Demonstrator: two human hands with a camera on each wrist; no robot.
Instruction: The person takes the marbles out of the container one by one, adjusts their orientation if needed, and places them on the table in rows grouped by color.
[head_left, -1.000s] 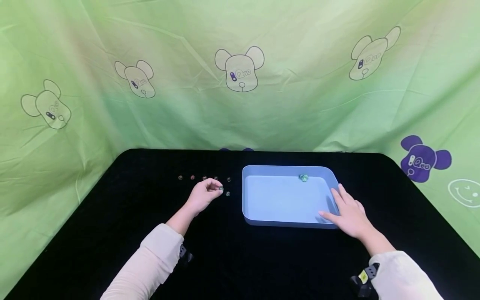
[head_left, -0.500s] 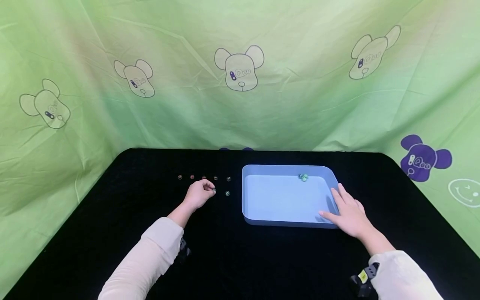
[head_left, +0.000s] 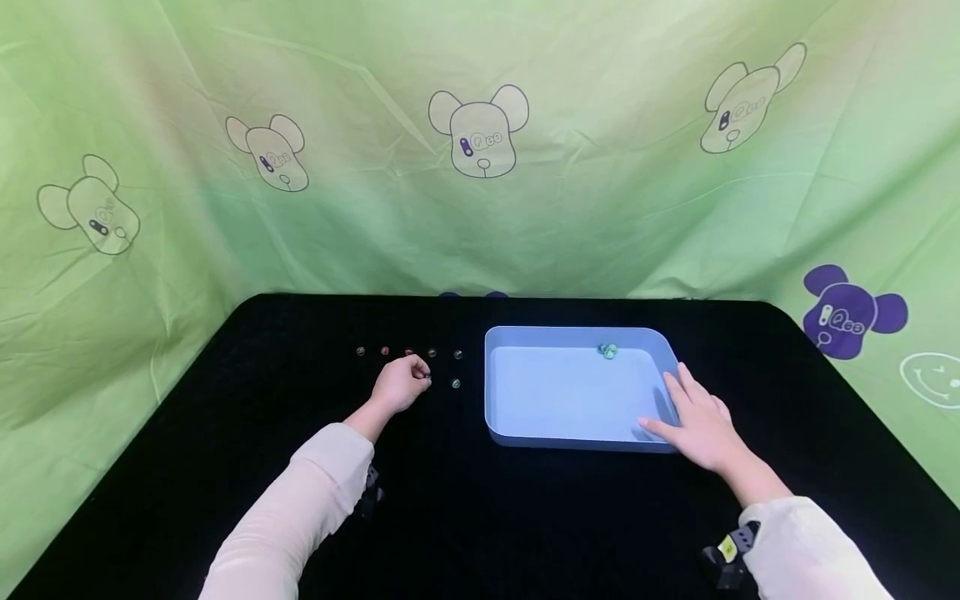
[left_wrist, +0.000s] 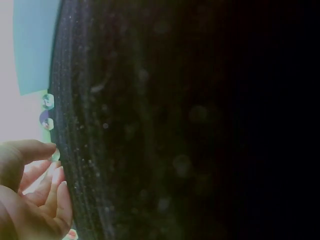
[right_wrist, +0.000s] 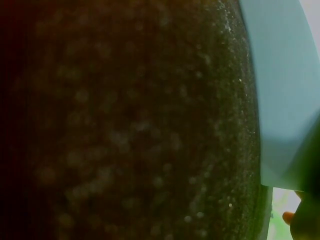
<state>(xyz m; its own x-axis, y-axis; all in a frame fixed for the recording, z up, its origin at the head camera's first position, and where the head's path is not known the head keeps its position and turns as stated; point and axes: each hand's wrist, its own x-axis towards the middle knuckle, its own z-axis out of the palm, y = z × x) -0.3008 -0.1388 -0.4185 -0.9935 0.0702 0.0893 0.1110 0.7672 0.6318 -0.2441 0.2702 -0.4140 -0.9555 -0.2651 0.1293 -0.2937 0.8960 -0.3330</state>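
Note:
My left hand (head_left: pixel 401 384) pinches a small clear glass marble (left_wrist: pixel 56 154) between thumb and fingertip, low over the black cloth. Just right of it lies another marble (head_left: pixel 456 384). Behind the hand runs a row of several marbles, among them a reddish one (head_left: pixel 385 351) and one at the row's right end (head_left: pixel 458 355). Over the right rim of a shallow blue tray (head_left: pixel 577 444) rests my right hand (head_left: pixel 703 427), its fingers spread and fairly straight. A small clump of green marbles (head_left: pixel 608 351) sits at the tray's back right.
Black cloth (head_left: pixel 480 525) covers the table. A green curtain (head_left: pixel 480 233) with cartoon bear heads hangs behind and at both sides. Each wrist carries a small black camera, such as the right one (head_left: pixel 726 565).
My left hand has moved a little left with the marble, away from the marble lying at its right, and then stayed about there. My right hand keeps its place on the tray.

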